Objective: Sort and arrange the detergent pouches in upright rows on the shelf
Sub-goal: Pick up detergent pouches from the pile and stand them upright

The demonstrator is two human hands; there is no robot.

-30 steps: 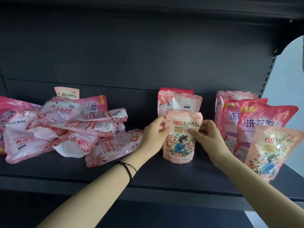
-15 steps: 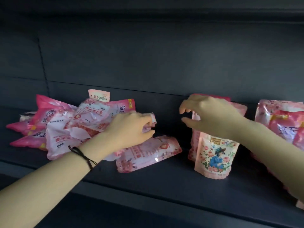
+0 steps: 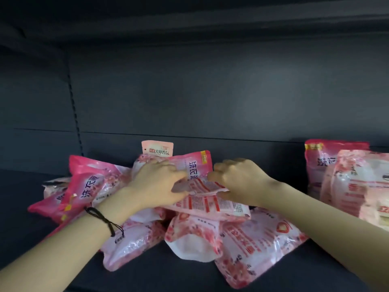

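Item: flat pouch, atop jumbled heap, shelf centre. Left hand, right hand: fingers curled, pinching its opposite ends, likely to lift it clear. Upright pouches stand far right.

Pile of pouches blocks mid-shelf.
Left of pile: bare shelf, open access.
In front of pile: only a thin bare strip.
Right of pile: narrow dark gap, then upright pouches wall it off.
Above pile: open air up to the upper shelf.
Top of pile is taken: left hand and right hand both pinch the top pouch.
Behind pile: one small pouch stands by the back panel.
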